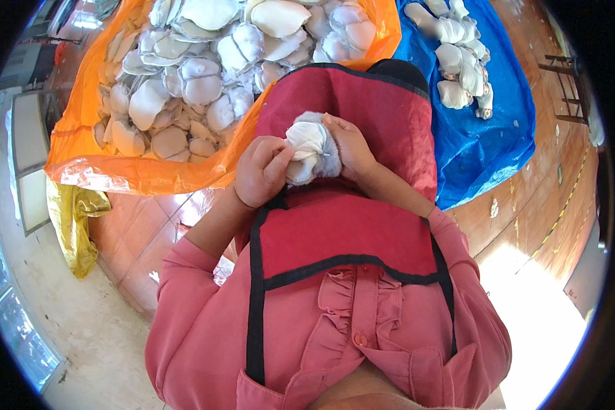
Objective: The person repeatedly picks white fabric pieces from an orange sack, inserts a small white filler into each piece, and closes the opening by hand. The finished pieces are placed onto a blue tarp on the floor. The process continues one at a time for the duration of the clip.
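Over my lap I hold a small white cloth piece with a fluffy grey-white edge (309, 145), gathered like a plush part. My left hand (263, 167) pinches its near-left side between thumb and fingers. My right hand (348, 147) wraps round its right side, thumb near the top. The folds of the cloth hide what lies inside it. Beneath both hands is the red apron (379, 123) with black trim that covers my knees.
An orange sheet (140, 179) ahead on the left bears a heap of white and pale fluffy-edged cloth pieces (201, 89). To the right, a blue sheet (485, 154) carries several white stuffed pieces (461, 75). A yellow bag (77, 225) lies by the left wall.
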The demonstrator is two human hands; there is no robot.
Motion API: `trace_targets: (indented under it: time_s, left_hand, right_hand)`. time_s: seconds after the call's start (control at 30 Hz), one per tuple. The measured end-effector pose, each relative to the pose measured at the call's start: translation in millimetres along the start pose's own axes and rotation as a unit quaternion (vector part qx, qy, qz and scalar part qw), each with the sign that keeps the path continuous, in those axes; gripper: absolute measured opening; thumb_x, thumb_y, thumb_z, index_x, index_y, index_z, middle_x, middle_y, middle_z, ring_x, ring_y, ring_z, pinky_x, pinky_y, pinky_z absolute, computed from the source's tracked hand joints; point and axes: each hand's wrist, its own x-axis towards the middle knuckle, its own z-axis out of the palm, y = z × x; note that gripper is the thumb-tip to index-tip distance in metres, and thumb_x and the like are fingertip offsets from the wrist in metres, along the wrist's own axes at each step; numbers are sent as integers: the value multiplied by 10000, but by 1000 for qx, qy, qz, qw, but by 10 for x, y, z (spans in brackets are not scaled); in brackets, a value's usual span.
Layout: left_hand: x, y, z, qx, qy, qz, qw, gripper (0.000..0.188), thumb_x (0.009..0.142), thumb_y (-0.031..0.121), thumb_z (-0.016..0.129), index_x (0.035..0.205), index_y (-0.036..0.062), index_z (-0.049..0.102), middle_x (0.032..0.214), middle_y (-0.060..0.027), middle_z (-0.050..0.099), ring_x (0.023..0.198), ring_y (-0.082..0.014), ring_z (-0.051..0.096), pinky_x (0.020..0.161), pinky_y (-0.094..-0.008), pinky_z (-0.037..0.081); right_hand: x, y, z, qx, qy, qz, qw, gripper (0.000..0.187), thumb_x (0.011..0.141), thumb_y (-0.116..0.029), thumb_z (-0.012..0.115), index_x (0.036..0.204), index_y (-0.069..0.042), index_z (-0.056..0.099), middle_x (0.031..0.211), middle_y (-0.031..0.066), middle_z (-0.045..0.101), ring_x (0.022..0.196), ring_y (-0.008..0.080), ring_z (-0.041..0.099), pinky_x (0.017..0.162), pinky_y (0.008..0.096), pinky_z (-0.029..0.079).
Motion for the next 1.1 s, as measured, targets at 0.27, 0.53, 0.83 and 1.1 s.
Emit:
trace_targets:
  time_s: [0.27, 0.53, 0.83, 1.1]
  left_hand:
    - [52, -40, 39, -21, -23, -63, 997, 316, 746, 26, 677, 1054, 45, 605, 978, -133, 629, 897, -335, 611, 772, -400, 513]
    - [171, -110, -79, -142, -126, -196, 962, 262, 753, 52, 674, 1006, 44, 606, 938, -112, 626, 874, -272, 625, 790, -330, 504]
    - [83, -224, -61, -365, -87, -445, 813, 80, 919, 72, 576, 987, 48, 610, 882, 18, 604, 783, -62, 552, 700, -214, 455]
    - [88, -141, 8, -564, -72, -595, 568, 104, 933, 163, 590, 957, 66, 620, 845, -3, 629, 731, -76, 584, 639, -231, 479]
  right_hand:
    - [76, 33, -180, -70, -40, -42, 996, 384, 1050, -292, 390, 1213, 3, 576, 1119, 111, 664, 984, 206, 654, 908, 348, 524]
    - [7, -19, -38, -67, -6, -7, 998, 300, 1036, -267, 454, 1126, -23, 605, 1014, 63, 657, 905, 151, 628, 844, 310, 519]
    - [-61, -260, 30, -298, -184, -89, 933, 646, 821, -138, 728, 1388, -54, 428, 1268, 64, 523, 1157, 183, 512, 977, 316, 448]
    - [-107, -217, 52, -467, -99, -38, 878, 453, 776, -77, 712, 1209, -63, 578, 1128, 35, 609, 1069, 136, 555, 936, 296, 458]
